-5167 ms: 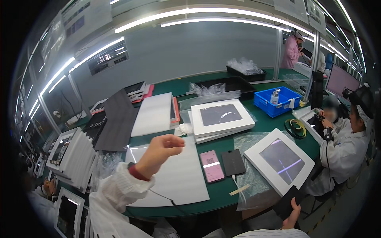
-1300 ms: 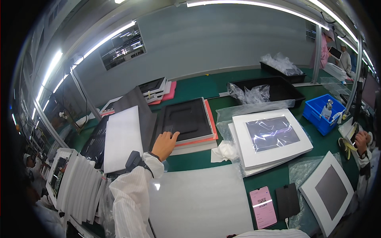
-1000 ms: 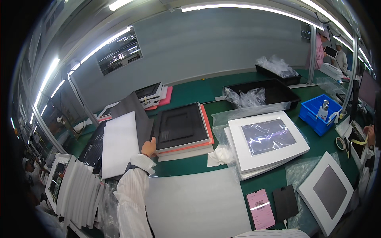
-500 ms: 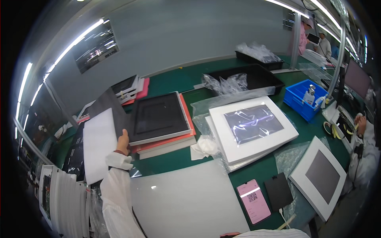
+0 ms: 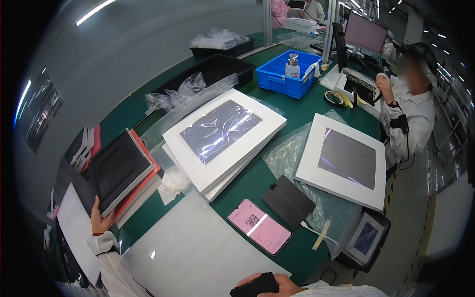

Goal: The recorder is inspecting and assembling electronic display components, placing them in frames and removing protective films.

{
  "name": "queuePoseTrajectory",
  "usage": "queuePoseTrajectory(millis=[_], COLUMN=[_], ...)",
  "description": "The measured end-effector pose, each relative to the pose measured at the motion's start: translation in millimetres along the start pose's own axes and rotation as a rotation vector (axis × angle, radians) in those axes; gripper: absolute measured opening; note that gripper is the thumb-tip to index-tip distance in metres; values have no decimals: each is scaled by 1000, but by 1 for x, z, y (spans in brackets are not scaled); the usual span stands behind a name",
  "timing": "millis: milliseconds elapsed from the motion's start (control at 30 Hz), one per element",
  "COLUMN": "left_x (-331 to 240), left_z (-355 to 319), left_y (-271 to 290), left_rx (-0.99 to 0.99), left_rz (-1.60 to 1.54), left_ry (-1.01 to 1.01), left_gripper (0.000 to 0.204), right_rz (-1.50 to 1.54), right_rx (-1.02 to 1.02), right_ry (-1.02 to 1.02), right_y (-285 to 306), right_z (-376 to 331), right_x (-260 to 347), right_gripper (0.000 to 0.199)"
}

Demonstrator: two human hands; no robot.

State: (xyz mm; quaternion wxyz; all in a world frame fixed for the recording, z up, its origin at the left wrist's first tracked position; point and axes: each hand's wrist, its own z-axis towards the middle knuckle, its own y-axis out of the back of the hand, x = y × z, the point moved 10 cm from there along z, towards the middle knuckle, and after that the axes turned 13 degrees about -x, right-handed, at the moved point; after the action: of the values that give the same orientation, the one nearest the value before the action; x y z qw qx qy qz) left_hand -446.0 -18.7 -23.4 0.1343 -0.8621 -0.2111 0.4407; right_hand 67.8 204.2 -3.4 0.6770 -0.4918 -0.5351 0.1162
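At the left, my left hand (image 5: 102,221) grips the near corner of a black-faced panel (image 5: 120,171) with a pale edge, thumb up and fingers partly under it. The panel lies on a stack with red layers. Beside it leans a dark grey sheet (image 5: 74,179), in front of which is a white sheet (image 5: 75,227). At the lower edge my right hand (image 5: 286,286) is closed around a small black rectangular object (image 5: 255,285) whose kind I cannot make out. A pink-screened phone (image 5: 260,226) lies in front of a dark flat case (image 5: 288,202).
White-framed screens (image 5: 225,131) are stacked mid-table; another framed screen (image 5: 346,161) lies on plastic wrap. A blue bin (image 5: 287,74) holds a pump bottle (image 5: 292,67). Black trays (image 5: 222,69) hold clear plastic. A co-worker (image 5: 408,109) sits at the right. A white mat (image 5: 193,247) covers the near table.
The view has swung right, so the table's things sit further left. My right hand has come into view with the black object. My left hand remains at the panel's near corner.
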Motion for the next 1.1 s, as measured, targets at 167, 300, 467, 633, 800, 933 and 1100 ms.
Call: queuePoseTrajectory(millis=[167,300,467,633,800,933,1100], left_x=[-19,-34,-45,-49,-45,-32,35], left_z=[-18,-46,-121,-221,-307,-405,-494], left_y=[-24,-21,1,56,138,194,198], left_rx=[153,39,47,126,56,-190,-268], left_rz=[117,117,17,78,62,773,1142], left_ry=[-186,-334,-437,-530,-625,-1205,-1505], left_gripper=[50,48,47,45,39,48,55], right_rz=[-190,-263,-298,-336,-298,-296,32], right_rx=[15,10,-1,79,124,152,120], right_ry=[151,17,-222,-231,-176,-184,-470], right_y=[1,3,7,7,1,2,-8], right_z=[5,-1,-7,-7,-4,-1,-18], right_x=[4,-3,-18,-24,-23,-24,-32], right_gripper=[32,36,42,42,41,39,43])
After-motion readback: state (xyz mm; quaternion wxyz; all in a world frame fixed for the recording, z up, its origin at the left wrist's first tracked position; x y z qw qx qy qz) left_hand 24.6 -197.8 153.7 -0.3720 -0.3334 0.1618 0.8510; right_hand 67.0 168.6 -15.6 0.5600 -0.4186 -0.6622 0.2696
